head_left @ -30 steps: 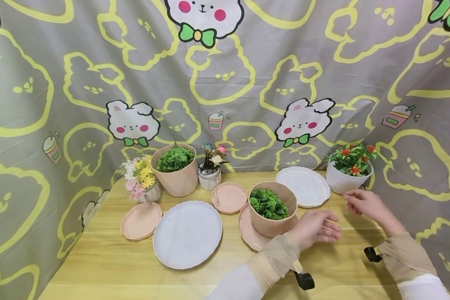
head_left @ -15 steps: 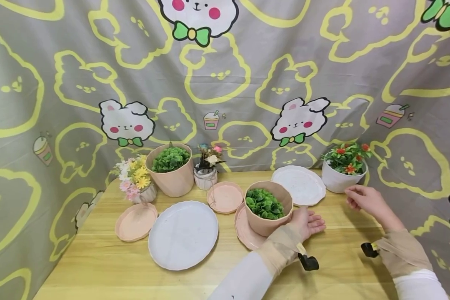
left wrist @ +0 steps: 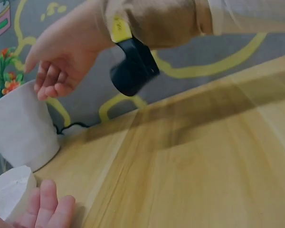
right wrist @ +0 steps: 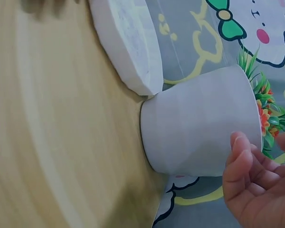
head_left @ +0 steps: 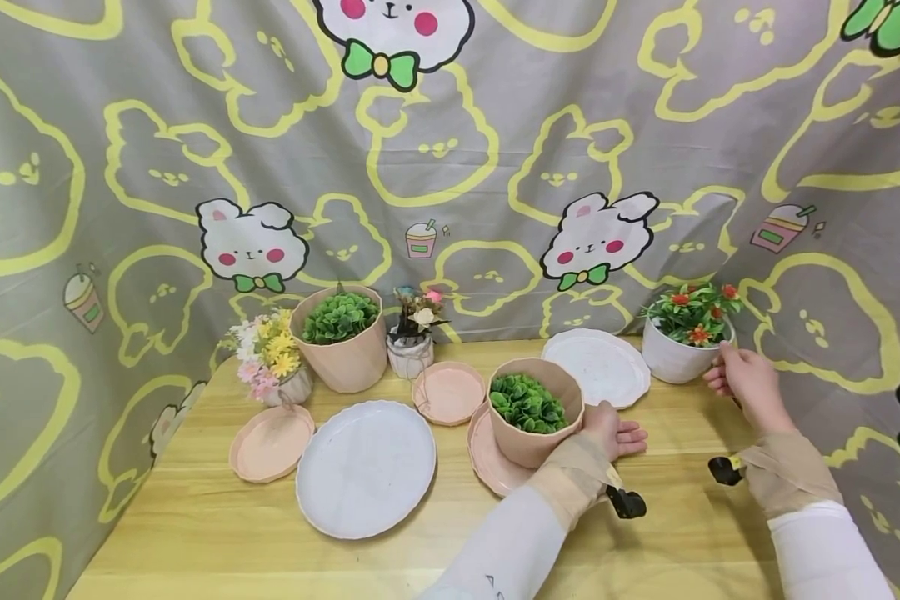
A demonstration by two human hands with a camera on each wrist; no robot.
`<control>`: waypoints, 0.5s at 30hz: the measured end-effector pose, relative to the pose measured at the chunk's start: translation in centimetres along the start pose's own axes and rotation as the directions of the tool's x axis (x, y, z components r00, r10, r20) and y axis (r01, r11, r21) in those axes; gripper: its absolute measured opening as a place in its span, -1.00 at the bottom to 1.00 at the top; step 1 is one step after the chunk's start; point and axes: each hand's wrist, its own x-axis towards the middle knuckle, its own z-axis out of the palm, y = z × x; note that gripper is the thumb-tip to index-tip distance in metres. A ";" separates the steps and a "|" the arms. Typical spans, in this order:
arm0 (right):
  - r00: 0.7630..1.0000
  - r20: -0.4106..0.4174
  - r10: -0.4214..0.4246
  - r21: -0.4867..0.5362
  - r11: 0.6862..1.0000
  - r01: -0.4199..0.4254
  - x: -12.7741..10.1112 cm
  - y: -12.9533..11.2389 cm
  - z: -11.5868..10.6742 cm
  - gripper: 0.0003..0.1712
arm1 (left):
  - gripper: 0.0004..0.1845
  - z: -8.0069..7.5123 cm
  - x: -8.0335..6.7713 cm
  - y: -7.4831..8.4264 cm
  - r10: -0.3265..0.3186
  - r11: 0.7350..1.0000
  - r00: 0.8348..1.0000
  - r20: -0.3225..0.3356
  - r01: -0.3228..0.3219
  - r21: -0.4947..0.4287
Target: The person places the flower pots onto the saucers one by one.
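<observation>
A pink pot (head_left: 534,442) of green leaves stands on a pink saucer (head_left: 486,457) at the table's middle. My left hand (head_left: 618,433) lies flat beside it, fingers straight, its edge against the pot's right wall; those fingers (left wrist: 47,209) show in the left wrist view. At the back right stands a white pot (head_left: 671,360) (right wrist: 199,128) (left wrist: 19,128) with red flowers. My right hand (head_left: 742,379) (left wrist: 61,61) is at its right side. Its loosely curled fingers (right wrist: 240,171) sit by the rim, and no grip shows.
A white plate (head_left: 598,367) (right wrist: 128,42) lies left of the white pot. A large white plate (head_left: 367,467), two pink saucers (head_left: 448,392) (head_left: 272,442), a second pink pot (head_left: 341,354) and two small flower vases (head_left: 411,357) (head_left: 273,362) fill the left half. Cloth walls close in behind and at both sides.
My left hand slid left and now lies against the pink pot. My right hand moved back and up to the white pot's side.
</observation>
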 end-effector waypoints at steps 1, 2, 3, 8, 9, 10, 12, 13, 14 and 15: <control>1.000 -0.005 0.011 -0.001 1.000 -0.011 0.3 0.0 0.0 -0.41 | -0.54 0.1 0.1 0.1 -0.002 1.000 1.000 -0.006 0.002 0.004; 1.000 -0.009 0.023 -0.003 1.000 -0.024 0.6 -0.1 -0.1 -0.41 | -0.54 0.1 0.1 0.1 -0.001 1.000 1.000 -0.014 0.002 0.008; 0.999 -0.012 0.037 -0.008 0.999 -0.037 0.8 -0.1 -0.1 -0.40 | -0.54 0.2 0.2 0.2 -0.003 1.000 1.000 -0.017 0.003 0.011; 0.996 -0.030 0.083 -0.033 0.996 -0.084 2.0 -0.2 -0.2 -0.41 | -0.54 0.4 0.1 0.4 -0.010 1.000 1.000 -0.030 0.011 0.011; 0.996 -0.036 0.086 -0.045 0.995 -0.088 2.2 -0.2 -0.2 -0.41 | -0.54 0.4 0.1 0.4 -0.011 1.000 0.999 -0.031 0.011 0.010; 0.995 -0.043 0.093 -0.058 0.994 -0.095 2.4 -0.2 -0.2 -0.41 | -0.54 0.4 0.0 0.5 -0.010 1.000 0.999 -0.033 0.010 0.008; 0.993 -0.061 0.105 -0.089 0.990 -0.111 2.6 -0.2 -0.2 -0.43 | -0.55 0.5 0.0 0.4 -0.006 1.000 0.999 -0.036 0.006 0.008; 0.991 -0.071 0.114 -0.103 0.987 -0.121 2.7 -0.2 -0.2 -0.44 | -0.56 0.6 0.1 0.3 -0.004 1.000 0.999 -0.035 0.004 0.008; 0.989 -0.080 0.121 -0.123 0.984 -0.131 2.8 -0.2 -0.2 -0.44 | -0.56 0.6 0.1 0.3 -0.002 1.000 0.999 -0.032 0.002 0.008; 0.988 -0.088 0.127 -0.140 0.980 -0.139 2.9 -0.2 -0.2 -0.44 | -0.57 0.6 0.2 0.2 0.000 1.000 1.000 -0.030 0.000 0.007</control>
